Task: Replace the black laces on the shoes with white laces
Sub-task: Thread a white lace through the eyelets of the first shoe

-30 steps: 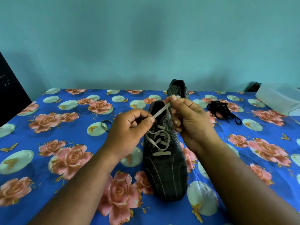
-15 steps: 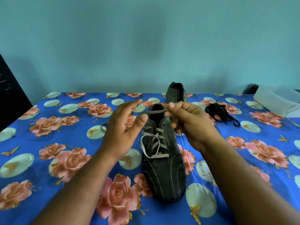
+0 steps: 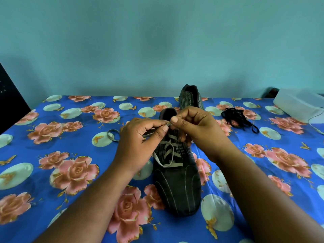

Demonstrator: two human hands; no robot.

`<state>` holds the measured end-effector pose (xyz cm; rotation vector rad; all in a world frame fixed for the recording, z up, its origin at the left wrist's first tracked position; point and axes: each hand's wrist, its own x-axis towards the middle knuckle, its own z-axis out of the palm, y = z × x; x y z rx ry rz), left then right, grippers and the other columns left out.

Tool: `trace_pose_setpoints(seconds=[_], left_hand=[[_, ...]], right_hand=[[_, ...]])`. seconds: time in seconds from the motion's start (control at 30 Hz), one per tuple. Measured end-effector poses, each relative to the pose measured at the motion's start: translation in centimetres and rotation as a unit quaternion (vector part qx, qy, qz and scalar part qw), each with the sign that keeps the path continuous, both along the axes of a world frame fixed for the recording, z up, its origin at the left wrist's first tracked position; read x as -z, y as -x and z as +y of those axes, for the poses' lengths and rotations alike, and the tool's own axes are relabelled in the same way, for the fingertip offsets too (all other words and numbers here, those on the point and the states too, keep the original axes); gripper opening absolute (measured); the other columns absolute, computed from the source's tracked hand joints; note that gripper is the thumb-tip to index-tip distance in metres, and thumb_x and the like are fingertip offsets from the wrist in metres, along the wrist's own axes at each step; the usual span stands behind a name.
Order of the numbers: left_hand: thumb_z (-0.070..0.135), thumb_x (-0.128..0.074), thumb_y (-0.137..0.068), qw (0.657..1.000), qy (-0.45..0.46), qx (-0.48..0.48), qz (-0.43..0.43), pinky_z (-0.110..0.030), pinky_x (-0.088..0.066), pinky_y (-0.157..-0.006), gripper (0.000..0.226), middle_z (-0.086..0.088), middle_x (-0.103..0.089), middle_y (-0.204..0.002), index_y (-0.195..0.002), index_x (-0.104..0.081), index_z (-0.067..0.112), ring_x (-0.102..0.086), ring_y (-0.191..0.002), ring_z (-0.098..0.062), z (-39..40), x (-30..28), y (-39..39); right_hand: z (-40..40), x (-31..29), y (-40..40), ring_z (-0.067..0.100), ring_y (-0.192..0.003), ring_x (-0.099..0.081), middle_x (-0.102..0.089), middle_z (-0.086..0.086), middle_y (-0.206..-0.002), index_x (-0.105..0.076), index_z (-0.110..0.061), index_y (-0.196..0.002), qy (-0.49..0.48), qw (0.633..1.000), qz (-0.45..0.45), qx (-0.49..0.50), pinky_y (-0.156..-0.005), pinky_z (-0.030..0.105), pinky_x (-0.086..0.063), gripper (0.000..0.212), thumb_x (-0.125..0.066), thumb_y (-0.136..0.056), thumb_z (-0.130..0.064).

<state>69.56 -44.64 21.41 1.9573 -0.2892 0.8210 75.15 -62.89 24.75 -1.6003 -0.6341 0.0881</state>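
My single head-worn wide-angle view looks forward and down from close above both hands [image 3: 175, 135], across the bed [image 3: 52, 172] toward the wall [image 3: 157, 41] beyond.

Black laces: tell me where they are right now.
In the head view the black laces lie in a loose heap on the floral cloth, right of the far shoe and left of the white box.

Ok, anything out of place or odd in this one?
Nothing damaged or spilled. The white lace sits slack on the near shoe, one loop bulging past its left side. The black laces lie in a tangled heap by the far shoe.
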Motion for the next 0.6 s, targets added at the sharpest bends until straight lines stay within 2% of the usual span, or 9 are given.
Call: trace_pose_setpoints(seconds=[0.1,0.17,0.33,0.43,0.53,0.6], left_hand=[[0.049,-0.066,-0.090,1.000,-0.016,-0.010,-0.002,-0.053,-0.053,-0.085,0.028,0.018,-0.075,-0.100,-0.113,-0.075,0.036,-0.068,-0.098,-0.012,-0.2,0.4,-0.2],[0.051,-0.065,-0.089,0.999,-0.031,-0.028,-0.011,-0.057,-0.051,-0.083,0.026,0.018,-0.075,-0.096,-0.110,-0.075,0.039,-0.067,-0.094,-0.011,-0.3,0.6,-0.4],[0.050,-0.065,-0.088,0.996,-0.059,-0.059,-0.027,-0.057,-0.051,-0.078,0.024,0.015,-0.076,-0.092,-0.103,-0.076,0.034,-0.067,-0.088,-0.014,-0.6,0.7,-0.7],[0.048,-0.066,-0.089,0.997,-0.046,-0.062,-0.008,-0.059,-0.050,-0.080,0.021,0.017,-0.074,-0.090,-0.100,-0.077,0.034,-0.066,-0.086,-0.014,-1.0,0.9,-0.6],[0.045,-0.066,-0.090,0.997,-0.049,-0.063,0.013,-0.056,-0.048,-0.086,0.018,0.019,-0.073,-0.092,-0.102,-0.076,0.036,-0.067,-0.091,-0.012,-1.9,0.9,-0.4],[0.042,-0.065,-0.091,0.993,-0.071,-0.087,0.022,-0.054,-0.046,-0.089,0.018,0.018,-0.073,-0.092,-0.102,-0.077,0.035,-0.066,-0.092,-0.011,-2.4,0.7,-0.2]], right_hand=[[-0.2,0.2,-0.1,0.014,-0.051,-0.053,-0.066,-0.004,-0.069,-0.066,0.001,-0.088,0.055,0.998,-0.037,0.009,-0.047,0.023,-0.042,0.021,-0.070,-0.094,-0.019],[-0.3,0.4,-0.2,0.013,-0.051,-0.053,-0.065,-0.006,-0.067,-0.066,0.001,-0.088,0.078,0.996,-0.043,-0.001,-0.048,0.021,-0.042,0.021,-0.069,-0.095,-0.019],[-0.9,0.2,-0.8,0.018,-0.054,-0.051,-0.068,0.008,-0.075,-0.069,-0.012,-0.083,0.113,0.990,-0.078,-0.011,-0.050,0.027,-0.043,0.024,-0.063,-0.098,-0.029],[-1.8,0.8,-1.8,0.028,-0.057,-0.055,-0.066,-0.001,-0.070,-0.074,-0.022,-0.092,0.144,0.979,-0.137,0.043,-0.055,0.037,-0.045,0.028,-0.054,-0.102,-0.040],[-2.3,1.8,-2.7,0.012,-0.061,-0.057,-0.061,-0.008,-0.064,-0.073,-0.031,-0.110,0.200,0.964,-0.165,0.053,-0.060,0.029,-0.046,0.032,-0.046,-0.102,-0.045],[-2.4,2.3,-2.9,0.004,-0.058,-0.054,-0.057,-0.013,-0.061,-0.071,-0.029,-0.114,0.200,0.966,-0.156,0.041,-0.059,0.020,-0.042,0.028,-0.047,-0.104,-0.038]])
